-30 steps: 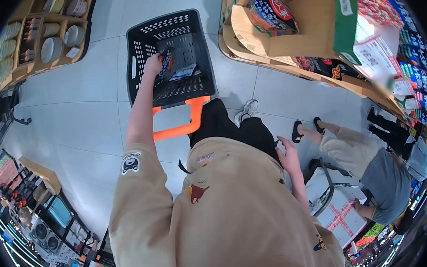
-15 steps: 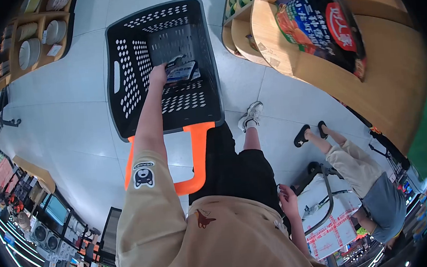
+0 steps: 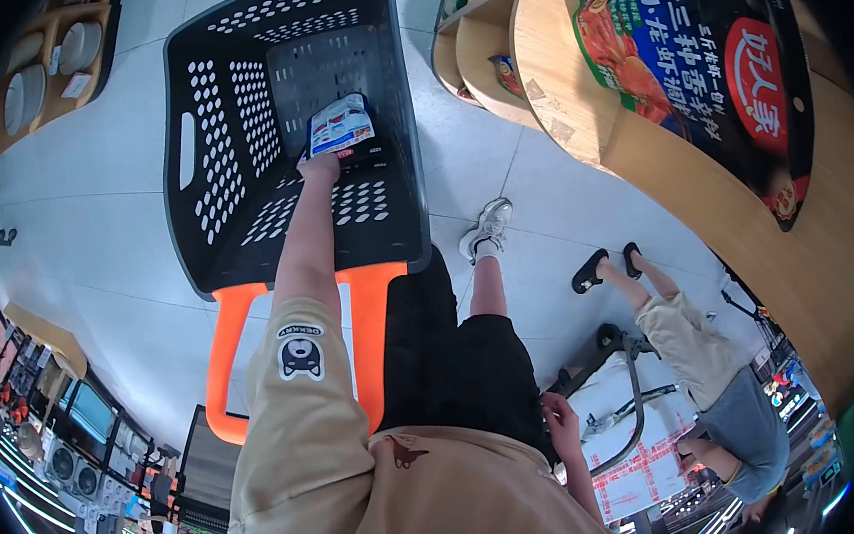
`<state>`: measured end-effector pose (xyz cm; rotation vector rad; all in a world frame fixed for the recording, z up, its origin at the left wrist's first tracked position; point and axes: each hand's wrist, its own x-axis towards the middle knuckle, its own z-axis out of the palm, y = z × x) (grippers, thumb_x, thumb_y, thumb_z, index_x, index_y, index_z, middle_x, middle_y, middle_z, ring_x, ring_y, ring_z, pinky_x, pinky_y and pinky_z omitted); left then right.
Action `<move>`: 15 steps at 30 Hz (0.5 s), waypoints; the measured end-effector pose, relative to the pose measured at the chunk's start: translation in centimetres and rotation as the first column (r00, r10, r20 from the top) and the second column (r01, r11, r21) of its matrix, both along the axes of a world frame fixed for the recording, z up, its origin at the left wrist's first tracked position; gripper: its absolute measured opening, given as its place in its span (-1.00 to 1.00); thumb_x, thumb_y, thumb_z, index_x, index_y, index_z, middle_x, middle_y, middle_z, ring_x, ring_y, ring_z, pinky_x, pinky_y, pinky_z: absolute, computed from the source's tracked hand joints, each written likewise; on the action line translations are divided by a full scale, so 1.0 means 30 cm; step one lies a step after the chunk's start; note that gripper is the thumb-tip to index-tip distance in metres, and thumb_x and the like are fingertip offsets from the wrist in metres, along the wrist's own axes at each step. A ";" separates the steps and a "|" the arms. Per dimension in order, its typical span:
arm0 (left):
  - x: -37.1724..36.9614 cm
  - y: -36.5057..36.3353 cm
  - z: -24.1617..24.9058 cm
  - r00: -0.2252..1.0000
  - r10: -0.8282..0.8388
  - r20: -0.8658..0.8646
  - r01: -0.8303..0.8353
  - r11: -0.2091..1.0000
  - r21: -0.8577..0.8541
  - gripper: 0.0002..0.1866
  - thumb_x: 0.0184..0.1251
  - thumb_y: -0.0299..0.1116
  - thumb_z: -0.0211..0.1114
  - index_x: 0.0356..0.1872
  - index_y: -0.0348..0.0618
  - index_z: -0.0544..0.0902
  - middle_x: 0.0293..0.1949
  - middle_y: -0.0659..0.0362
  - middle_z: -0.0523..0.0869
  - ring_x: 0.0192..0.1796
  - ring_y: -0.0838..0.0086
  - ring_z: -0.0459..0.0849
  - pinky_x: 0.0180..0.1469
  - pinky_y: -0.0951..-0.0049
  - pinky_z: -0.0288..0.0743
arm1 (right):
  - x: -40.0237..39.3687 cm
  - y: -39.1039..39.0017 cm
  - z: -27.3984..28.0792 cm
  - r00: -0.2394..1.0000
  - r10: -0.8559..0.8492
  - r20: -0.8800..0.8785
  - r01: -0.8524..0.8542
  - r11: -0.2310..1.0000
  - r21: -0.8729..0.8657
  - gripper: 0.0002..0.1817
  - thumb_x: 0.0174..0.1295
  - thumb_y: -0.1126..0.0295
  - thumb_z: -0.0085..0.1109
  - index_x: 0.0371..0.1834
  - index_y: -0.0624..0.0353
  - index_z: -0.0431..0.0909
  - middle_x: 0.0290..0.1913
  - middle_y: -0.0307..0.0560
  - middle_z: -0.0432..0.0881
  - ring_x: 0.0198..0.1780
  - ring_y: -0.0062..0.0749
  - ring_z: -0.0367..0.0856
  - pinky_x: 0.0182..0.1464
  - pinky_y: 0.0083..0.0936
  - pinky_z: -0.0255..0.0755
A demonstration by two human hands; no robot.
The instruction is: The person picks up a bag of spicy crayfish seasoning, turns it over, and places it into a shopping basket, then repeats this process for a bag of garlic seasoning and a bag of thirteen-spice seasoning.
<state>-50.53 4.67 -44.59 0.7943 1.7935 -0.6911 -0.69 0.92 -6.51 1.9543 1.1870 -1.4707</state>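
My left hand (image 3: pixel 320 168) reaches down into a black perforated shopping basket (image 3: pixel 211 133) with an orange handle (image 3: pixel 371 347). Its fingers are closed on the near edge of a food packet (image 3: pixel 341 125), whose white and blue face with small pictures is turned up at me. Beneath that packet a dark package (image 3: pixel 363 157) partly shows at the bottom of the basket. My right hand (image 3: pixel 562 425) hangs beside my black shorts, fingers loosely bent and apart, with nothing seen in it.
On the right a curved wooden shelf (image 3: pixel 628 141) carries a large seasoning bag (image 3: pixel 703 75). A person (image 3: pixel 700 356) in grey and beige stands beyond a cart loaded with a white box (image 3: pixel 631 442). Shelves with bowls (image 3: pixel 25 98) stand at the upper left.
The packet in my left hand has turned so its printed face shows more fully. The basket has shifted left and closer in view, and the wooden shelf looks nearer.
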 end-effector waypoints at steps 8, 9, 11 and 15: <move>0.007 0.018 0.162 0.991 0.127 0.028 -0.130 0.981 0.141 -0.63 0.16 -0.35 -0.06 0.02 -0.02 0.45 0.08 0.11 0.44 0.13 0.30 0.41 0.11 0.23 0.26 | 0.018 0.012 0.031 0.994 0.029 -0.109 -0.016 0.993 0.119 -0.73 0.16 0.52 -0.06 -0.05 0.23 0.39 -0.19 -0.11 0.53 -0.17 -0.54 0.50 -0.18 -0.64 0.37; 0.011 0.021 0.192 0.991 0.121 0.054 -0.128 0.977 0.171 -0.64 0.15 -0.33 -0.05 0.01 -0.03 0.45 0.07 0.10 0.45 0.12 0.29 0.41 0.10 0.23 0.28 | 0.009 0.018 0.045 0.992 0.031 -0.124 -0.013 0.989 0.147 -0.73 0.16 0.52 -0.06 -0.05 0.24 0.39 -0.18 -0.10 0.53 -0.15 -0.52 0.49 -0.16 -0.63 0.37; 0.020 0.028 0.261 0.991 0.096 0.091 -0.115 0.965 0.234 -0.64 0.16 -0.29 -0.06 -0.01 -0.06 0.46 0.04 0.06 0.47 0.10 0.25 0.42 0.07 0.23 0.31 | -0.001 0.030 0.076 0.988 0.030 -0.151 0.001 0.980 0.201 -0.73 0.16 0.52 -0.06 -0.05 0.25 0.39 -0.17 -0.08 0.53 -0.14 -0.51 0.49 -0.14 -0.61 0.37; 0.058 0.038 0.436 0.987 -0.062 0.150 -0.008 0.904 0.428 -0.64 0.18 -0.22 -0.11 -0.05 -0.07 0.49 -0.05 -0.01 0.52 0.01 0.20 0.49 0.05 0.26 0.35 | -0.030 0.059 0.144 0.982 0.071 -0.173 -0.018 0.956 0.292 -0.72 0.14 0.52 -0.05 -0.05 0.25 0.39 -0.16 -0.07 0.53 -0.11 -0.47 0.49 -0.12 -0.57 0.38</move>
